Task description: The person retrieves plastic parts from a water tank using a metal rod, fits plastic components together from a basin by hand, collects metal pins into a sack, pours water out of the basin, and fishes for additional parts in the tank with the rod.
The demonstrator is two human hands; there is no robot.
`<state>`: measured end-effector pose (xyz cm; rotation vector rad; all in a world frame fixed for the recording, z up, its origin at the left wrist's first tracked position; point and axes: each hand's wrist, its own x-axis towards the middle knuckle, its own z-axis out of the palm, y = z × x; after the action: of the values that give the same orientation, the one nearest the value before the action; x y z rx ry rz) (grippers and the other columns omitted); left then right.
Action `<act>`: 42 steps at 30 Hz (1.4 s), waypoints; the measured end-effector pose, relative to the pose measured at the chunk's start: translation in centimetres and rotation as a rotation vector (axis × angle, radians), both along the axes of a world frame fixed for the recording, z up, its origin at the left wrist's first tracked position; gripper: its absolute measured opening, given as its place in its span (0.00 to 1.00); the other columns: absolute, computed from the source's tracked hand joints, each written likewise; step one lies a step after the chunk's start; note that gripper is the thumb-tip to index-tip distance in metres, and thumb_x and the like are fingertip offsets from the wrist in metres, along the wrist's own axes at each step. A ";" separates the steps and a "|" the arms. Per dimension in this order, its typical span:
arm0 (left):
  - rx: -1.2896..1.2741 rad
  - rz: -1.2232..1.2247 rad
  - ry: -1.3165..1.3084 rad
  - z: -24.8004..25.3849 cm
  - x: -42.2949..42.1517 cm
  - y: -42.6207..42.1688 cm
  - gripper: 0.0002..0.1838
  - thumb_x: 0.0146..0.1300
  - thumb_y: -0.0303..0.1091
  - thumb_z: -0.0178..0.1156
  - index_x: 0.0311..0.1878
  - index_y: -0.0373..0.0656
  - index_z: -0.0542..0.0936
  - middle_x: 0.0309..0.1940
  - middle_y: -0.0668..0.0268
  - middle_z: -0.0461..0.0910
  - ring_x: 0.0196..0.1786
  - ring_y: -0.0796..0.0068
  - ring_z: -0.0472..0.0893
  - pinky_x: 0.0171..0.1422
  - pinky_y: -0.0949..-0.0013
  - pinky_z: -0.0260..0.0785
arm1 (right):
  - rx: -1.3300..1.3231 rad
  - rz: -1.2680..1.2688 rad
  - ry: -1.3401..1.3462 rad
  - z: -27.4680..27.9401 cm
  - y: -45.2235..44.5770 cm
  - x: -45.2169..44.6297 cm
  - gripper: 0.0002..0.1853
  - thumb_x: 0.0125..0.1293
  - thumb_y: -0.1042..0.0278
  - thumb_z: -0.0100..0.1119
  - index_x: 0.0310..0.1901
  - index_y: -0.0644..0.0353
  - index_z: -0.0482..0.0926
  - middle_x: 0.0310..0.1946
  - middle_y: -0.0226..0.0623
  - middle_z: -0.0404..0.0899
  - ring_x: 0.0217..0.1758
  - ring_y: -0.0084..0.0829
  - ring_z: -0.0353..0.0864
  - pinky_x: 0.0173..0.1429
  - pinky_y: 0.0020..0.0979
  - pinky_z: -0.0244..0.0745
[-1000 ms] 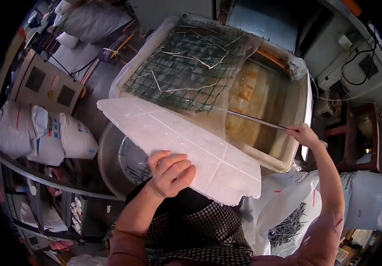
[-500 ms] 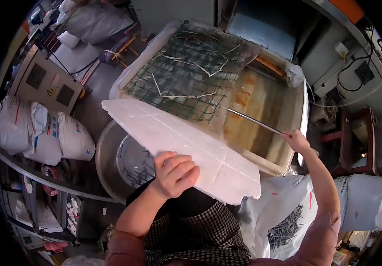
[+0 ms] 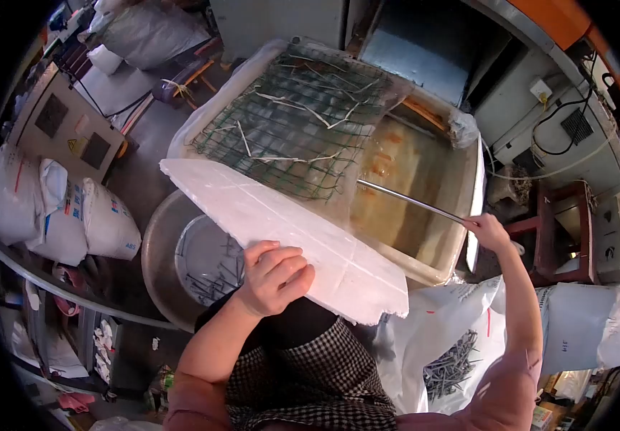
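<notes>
My left hand [image 3: 275, 278], fingers curled, grips the white board [image 3: 342, 266] along the near edge of the tub [image 3: 428, 272]; right hand [image 3: 490, 233], closed, holds the metal rod [image 3: 410, 200] across its right edge.

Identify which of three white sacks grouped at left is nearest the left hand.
Rightmost sack: the middle sack and leftmost sack lie farther from the left hand.

White sacks [image 3: 111, 221] stand at left along a metal shelf [image 3: 83, 293] — near a beige box [image 3: 72, 118] bearing a yellow warning triangle [image 3: 72, 144]. At right, a reddish-brown frame [image 3: 544, 237] stands near a grey cabinet [image 3: 515, 118] with a dark cable [image 3: 567, 148]; an orange panel [image 3: 550, 20] shows above.
</notes>
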<state>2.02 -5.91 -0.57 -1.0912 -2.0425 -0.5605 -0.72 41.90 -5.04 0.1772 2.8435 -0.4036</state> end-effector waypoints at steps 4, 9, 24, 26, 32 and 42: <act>0.000 -0.011 -0.003 -0.1 0.2 0.4 0.06 0.44 0.27 0.60 0.28 0.46 0.76 0.28 0.72 0.75 0.37 0.74 0.77 0.54 0.64 0.57 | -0.090 -0.177 0.021 3.1 2.7 6.4 0.14 0.59 0.58 0.57 0.43 0.56 0.81 0.30 0.49 0.80 0.35 0.42 0.81 0.40 0.34 0.73; 0.009 0.000 0.006 -0.2 0.3 0.7 0.06 0.44 0.27 0.58 0.29 0.46 0.76 0.27 0.72 0.75 0.37 0.73 0.77 0.55 0.64 0.57 | -0.149 -0.204 0.048 0.5 2.7 7.0 0.12 0.60 0.65 0.57 0.43 0.61 0.80 0.29 0.49 0.80 0.32 0.30 0.81 0.39 0.31 0.73; 0.024 0.006 -0.016 -0.5 -0.5 0.2 0.06 0.44 0.27 0.60 0.28 0.48 0.77 0.28 0.74 0.75 0.36 0.76 0.76 0.54 0.66 0.58 | -0.303 -0.106 0.033 -9.5 -7.6 -8.3 0.14 0.61 0.59 0.57 0.44 0.56 0.80 0.33 0.53 0.78 0.37 0.42 0.80 0.43 0.36 0.72; 0.015 0.002 -0.024 -0.6 -0.5 0.3 0.06 0.44 0.27 0.60 0.28 0.48 0.77 0.28 0.74 0.75 0.37 0.76 0.76 0.54 0.65 0.58 | -0.299 -0.091 0.026 -10.6 -8.4 -9.8 0.14 0.61 0.58 0.56 0.44 0.56 0.80 0.34 0.52 0.78 0.37 0.43 0.80 0.43 0.36 0.72; 0.025 0.018 -0.030 -0.5 -0.6 0.2 0.07 0.43 0.27 0.60 0.29 0.47 0.78 0.28 0.73 0.76 0.37 0.75 0.76 0.54 0.65 0.58 | -0.203 -0.069 0.060 -7.2 -3.9 -5.6 0.14 0.62 0.58 0.55 0.45 0.56 0.80 0.32 0.52 0.78 0.36 0.45 0.80 0.42 0.36 0.73; 0.003 0.032 0.027 -0.8 -0.2 1.1 0.05 0.45 0.30 0.59 0.29 0.48 0.77 0.29 0.74 0.75 0.39 0.76 0.76 0.55 0.66 0.58 | -0.185 -0.149 0.051 -4.5 -0.1 1.6 0.13 0.61 0.61 0.56 0.45 0.57 0.80 0.28 0.52 0.79 0.31 0.40 0.81 0.40 0.34 0.73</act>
<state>1.78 -4.85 -1.34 -1.0578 -2.0316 -0.5295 0.90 41.83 -9.52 0.3480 2.8307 -0.7082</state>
